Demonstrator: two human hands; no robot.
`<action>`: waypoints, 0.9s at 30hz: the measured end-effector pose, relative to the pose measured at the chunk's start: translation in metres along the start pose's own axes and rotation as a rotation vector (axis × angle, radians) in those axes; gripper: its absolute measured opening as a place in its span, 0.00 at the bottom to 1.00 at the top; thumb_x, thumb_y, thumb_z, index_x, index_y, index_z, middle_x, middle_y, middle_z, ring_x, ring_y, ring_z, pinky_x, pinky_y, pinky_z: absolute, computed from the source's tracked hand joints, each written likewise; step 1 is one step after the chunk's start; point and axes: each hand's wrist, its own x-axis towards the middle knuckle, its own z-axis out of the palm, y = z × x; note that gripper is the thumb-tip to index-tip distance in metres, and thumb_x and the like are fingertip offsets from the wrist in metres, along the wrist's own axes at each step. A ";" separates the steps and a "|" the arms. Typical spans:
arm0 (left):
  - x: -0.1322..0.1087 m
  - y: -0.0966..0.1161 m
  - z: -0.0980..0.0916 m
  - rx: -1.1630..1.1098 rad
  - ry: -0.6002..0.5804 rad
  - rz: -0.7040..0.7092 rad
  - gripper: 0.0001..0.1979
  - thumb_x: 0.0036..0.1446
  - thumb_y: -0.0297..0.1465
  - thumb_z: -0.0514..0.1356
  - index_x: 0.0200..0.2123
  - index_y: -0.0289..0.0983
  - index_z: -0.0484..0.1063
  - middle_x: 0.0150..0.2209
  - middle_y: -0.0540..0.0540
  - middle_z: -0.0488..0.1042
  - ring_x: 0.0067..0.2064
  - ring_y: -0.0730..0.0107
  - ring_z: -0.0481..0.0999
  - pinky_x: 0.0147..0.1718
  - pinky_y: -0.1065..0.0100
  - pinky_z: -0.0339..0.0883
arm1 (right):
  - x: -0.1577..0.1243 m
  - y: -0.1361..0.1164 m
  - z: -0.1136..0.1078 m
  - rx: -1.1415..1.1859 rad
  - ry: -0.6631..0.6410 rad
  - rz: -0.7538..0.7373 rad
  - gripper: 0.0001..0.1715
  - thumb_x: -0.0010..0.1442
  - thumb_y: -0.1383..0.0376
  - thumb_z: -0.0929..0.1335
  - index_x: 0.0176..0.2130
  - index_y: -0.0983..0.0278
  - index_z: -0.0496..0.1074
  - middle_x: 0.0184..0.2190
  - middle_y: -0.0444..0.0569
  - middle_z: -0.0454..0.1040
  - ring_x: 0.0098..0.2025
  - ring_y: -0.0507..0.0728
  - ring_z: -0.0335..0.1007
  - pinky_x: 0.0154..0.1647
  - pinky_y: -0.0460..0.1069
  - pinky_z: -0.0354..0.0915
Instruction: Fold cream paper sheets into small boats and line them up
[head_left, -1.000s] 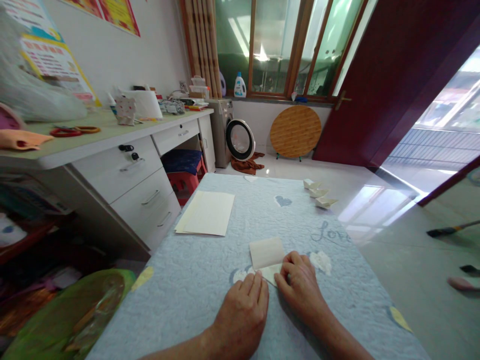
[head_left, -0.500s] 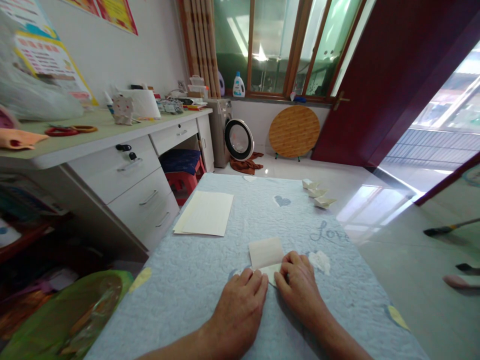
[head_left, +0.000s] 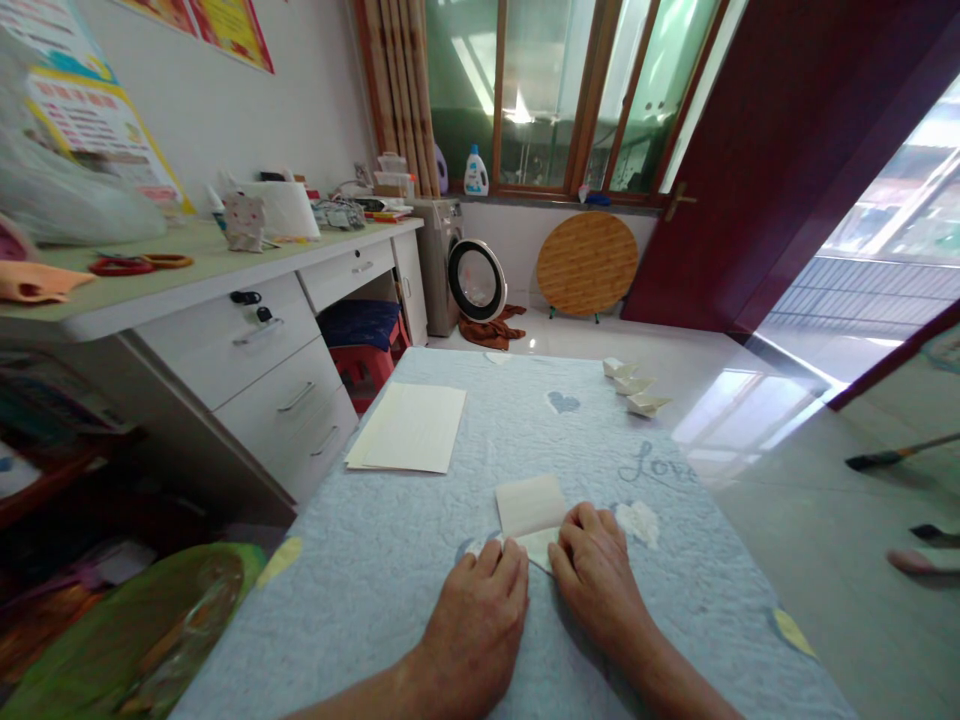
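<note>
A partly folded sheet of cream paper (head_left: pixel 531 504) lies on the table in front of me, its back flap flat and its near part folded. My left hand (head_left: pixel 480 600) has its fingers closed on the near left side of the paper. On the right side, my right hand (head_left: pixel 596 560) pinches the folded edge between thumb and curled fingers. Parts of the paper are hidden under both hands. Three folded paper boats (head_left: pixel 634 386) stand in a row at the far right corner of the table. A stack of cream sheets (head_left: pixel 412 428) lies at the far left.
A blue quilted cloth (head_left: pixel 360 600) covers the table. Along the left stands a desk (head_left: pixel 262 360) with scissors (head_left: pixel 141 263) on top, and below it a green-lined bin (head_left: pixel 135 620). A red stool (head_left: pixel 367 345) is tucked under the desk.
My left hand has shifted very slightly left along the near edge of the paper. My right hand keeps its pinch; the boats and the stack stay put.
</note>
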 end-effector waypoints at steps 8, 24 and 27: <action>0.002 -0.002 0.003 -0.012 -0.008 -0.010 0.18 0.61 0.23 0.54 0.54 0.29 0.69 0.51 0.37 0.73 0.50 0.54 0.71 0.50 0.55 0.70 | -0.001 -0.003 -0.003 -0.017 -0.013 0.001 0.14 0.60 0.72 0.65 0.24 0.63 0.70 0.34 0.51 0.68 0.41 0.60 0.60 0.46 0.54 0.56; -0.002 -0.004 0.005 0.000 -0.047 0.014 0.23 0.61 0.23 0.54 0.60 0.31 0.63 0.56 0.36 0.70 0.54 0.54 0.69 0.52 0.54 0.66 | -0.002 -0.001 -0.003 -0.052 0.009 -0.004 0.07 0.58 0.72 0.65 0.29 0.63 0.69 0.34 0.51 0.68 0.40 0.61 0.61 0.45 0.54 0.57; 0.000 -0.004 0.002 -0.015 -0.061 0.024 0.19 0.62 0.24 0.53 0.57 0.32 0.67 0.54 0.38 0.71 0.52 0.55 0.69 0.50 0.55 0.67 | -0.001 -0.001 -0.003 -0.019 0.033 -0.042 0.10 0.56 0.75 0.66 0.36 0.62 0.72 0.37 0.49 0.69 0.42 0.60 0.62 0.47 0.54 0.56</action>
